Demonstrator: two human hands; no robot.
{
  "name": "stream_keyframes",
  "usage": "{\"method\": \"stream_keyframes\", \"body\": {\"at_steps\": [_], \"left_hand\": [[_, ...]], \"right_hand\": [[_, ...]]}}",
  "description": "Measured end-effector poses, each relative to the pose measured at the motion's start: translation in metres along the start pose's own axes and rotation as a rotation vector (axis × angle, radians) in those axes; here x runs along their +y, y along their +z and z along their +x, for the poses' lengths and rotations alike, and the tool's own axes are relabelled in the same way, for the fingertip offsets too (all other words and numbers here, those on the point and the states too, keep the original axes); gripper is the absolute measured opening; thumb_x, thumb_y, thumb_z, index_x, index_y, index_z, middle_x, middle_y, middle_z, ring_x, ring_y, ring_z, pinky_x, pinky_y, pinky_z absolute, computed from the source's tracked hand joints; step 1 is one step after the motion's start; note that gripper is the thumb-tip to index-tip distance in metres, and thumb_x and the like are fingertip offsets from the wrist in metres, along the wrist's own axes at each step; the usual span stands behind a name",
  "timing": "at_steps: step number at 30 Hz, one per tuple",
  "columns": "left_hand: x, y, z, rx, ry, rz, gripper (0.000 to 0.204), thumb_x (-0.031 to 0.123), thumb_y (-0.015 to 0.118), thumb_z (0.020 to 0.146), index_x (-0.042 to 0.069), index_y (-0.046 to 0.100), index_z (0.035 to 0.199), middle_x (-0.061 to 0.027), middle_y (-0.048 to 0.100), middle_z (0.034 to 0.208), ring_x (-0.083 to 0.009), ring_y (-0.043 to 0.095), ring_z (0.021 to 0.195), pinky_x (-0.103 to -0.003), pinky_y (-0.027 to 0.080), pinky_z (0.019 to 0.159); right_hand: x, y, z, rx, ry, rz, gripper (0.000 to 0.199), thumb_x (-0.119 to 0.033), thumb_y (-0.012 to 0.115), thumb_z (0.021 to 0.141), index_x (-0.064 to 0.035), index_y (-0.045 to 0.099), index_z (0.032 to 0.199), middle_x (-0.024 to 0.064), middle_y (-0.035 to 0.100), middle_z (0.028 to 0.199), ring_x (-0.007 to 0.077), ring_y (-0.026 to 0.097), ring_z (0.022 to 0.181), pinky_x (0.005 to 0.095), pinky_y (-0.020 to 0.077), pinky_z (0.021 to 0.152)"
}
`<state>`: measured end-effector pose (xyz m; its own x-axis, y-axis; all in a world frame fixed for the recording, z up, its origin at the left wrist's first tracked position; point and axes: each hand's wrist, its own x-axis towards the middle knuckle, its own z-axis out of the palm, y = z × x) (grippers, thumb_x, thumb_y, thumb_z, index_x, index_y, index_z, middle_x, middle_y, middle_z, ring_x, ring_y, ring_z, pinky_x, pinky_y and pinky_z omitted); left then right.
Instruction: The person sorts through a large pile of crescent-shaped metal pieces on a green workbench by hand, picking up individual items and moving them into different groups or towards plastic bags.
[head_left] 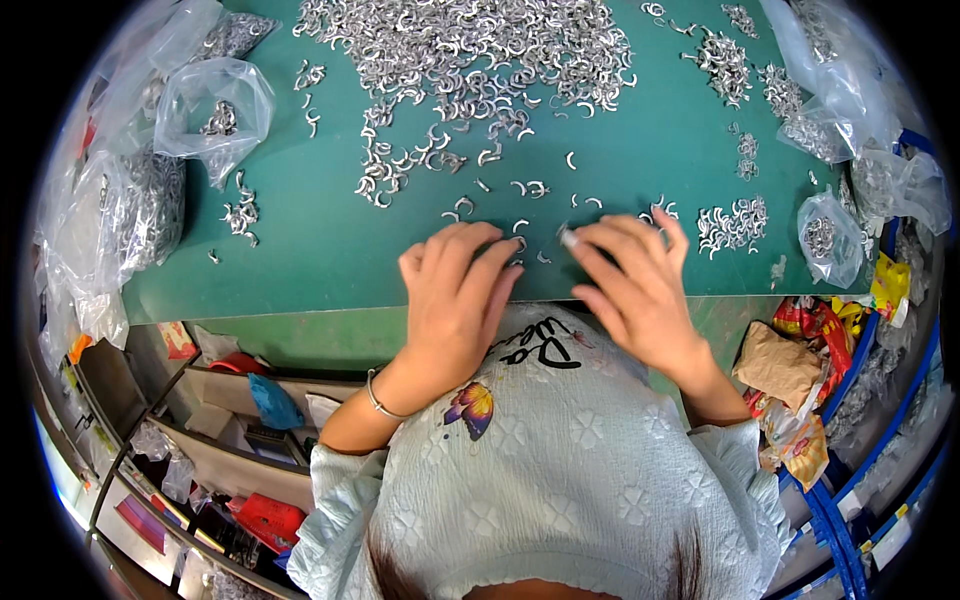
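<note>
Small curved silvery metal pieces point(480, 60) lie heaped at the far middle of a green table. My left hand point(450, 290) rests near the table's front edge, fingers stretched and apart. Its index finger and thumb are beside a few metal pieces, partly hidden by the fingertips. My right hand point(640, 285) is to the right with its fingers spread and thumb apart. At its index fingertip is a small pale piece, slightly blurred, which the finger seems to touch. A loose curved piece point(543, 257) lies between the hands, and another point(571, 160) farther off.
A flat cluster of pieces point(732, 226) lies right of my right hand, with smaller piles point(722, 66) beyond. Clear plastic bags of pieces stand at the left point(150, 200) and right point(830, 238). Below the table are a drawer unit point(240, 460) and a brown paper bag point(778, 365).
</note>
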<state>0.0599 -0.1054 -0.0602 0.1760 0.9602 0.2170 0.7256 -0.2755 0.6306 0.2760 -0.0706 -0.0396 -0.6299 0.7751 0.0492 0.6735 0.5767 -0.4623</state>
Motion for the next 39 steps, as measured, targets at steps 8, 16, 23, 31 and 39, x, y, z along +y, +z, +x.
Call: {"method": "stream_keyframes", "body": {"at_steps": [8, 16, 23, 31, 39], "left_hand": [[0.001, 0.003, -0.012, 0.026, -0.049, -0.028, 0.042, 0.008, 0.08, 0.067, 0.006, 0.063, 0.106, -0.0067, 0.059, 0.108, -0.0257, 0.055, 0.1, -0.037, 0.035, 0.083], [0.006, 0.019, -0.007, -0.064, 0.097, 0.025, 0.037, 0.004, 0.075, 0.069, 0.007, 0.066, 0.105, -0.0061, 0.06, 0.111, -0.0258, 0.056, 0.101, -0.037, 0.036, 0.083], [-0.002, -0.004, -0.024, 0.136, -0.097, -0.061, 0.035, -0.003, 0.074, 0.071, 0.006, 0.066, 0.104, -0.009, 0.06, 0.105, -0.0254, 0.058, 0.097, -0.036, 0.038, 0.083], [-0.011, -0.011, -0.02, -0.018, -0.176, 0.02, 0.045, 0.008, 0.072, 0.077, 0.012, 0.062, 0.12, -0.0077, 0.054, 0.111, -0.0252, 0.051, 0.103, -0.039, 0.033, 0.085], [-0.023, -0.009, -0.02, 0.053, -0.142, -0.006, 0.03, 0.004, 0.072, 0.076, 0.008, 0.064, 0.104, -0.0077, 0.055, 0.104, -0.0249, 0.052, 0.091, -0.038, 0.035, 0.078]], "right_hand": [[0.001, 0.009, 0.001, 0.086, -0.017, 0.086, 0.04, -0.017, 0.072, 0.077, -0.0066, 0.064, 0.115, 0.0038, 0.055, 0.117, 0.0241, 0.049, 0.113, 0.0514, 0.0282, 0.101], [-0.003, 0.011, 0.02, 0.064, 0.108, -0.174, 0.042, -0.015, 0.069, 0.08, -0.0085, 0.061, 0.12, 0.0052, 0.051, 0.13, 0.0285, 0.043, 0.12, 0.0529, 0.0252, 0.104], [0.002, 0.012, 0.006, 0.193, 0.025, 0.01, 0.032, -0.012, 0.07, 0.077, -0.0076, 0.068, 0.109, 0.0062, 0.059, 0.116, 0.0272, 0.052, 0.108, 0.0467, 0.0295, 0.098], [-0.01, 0.037, 0.018, 0.124, -0.147, 0.101, 0.035, -0.013, 0.072, 0.071, -0.0105, 0.069, 0.106, 0.0035, 0.059, 0.105, 0.0218, 0.053, 0.095, 0.0399, 0.0347, 0.084], [-0.003, 0.036, 0.018, 0.142, -0.13, 0.191, 0.032, -0.008, 0.074, 0.071, -0.0068, 0.068, 0.102, 0.0053, 0.059, 0.099, 0.0209, 0.054, 0.083, 0.0345, 0.0378, 0.072]]}}
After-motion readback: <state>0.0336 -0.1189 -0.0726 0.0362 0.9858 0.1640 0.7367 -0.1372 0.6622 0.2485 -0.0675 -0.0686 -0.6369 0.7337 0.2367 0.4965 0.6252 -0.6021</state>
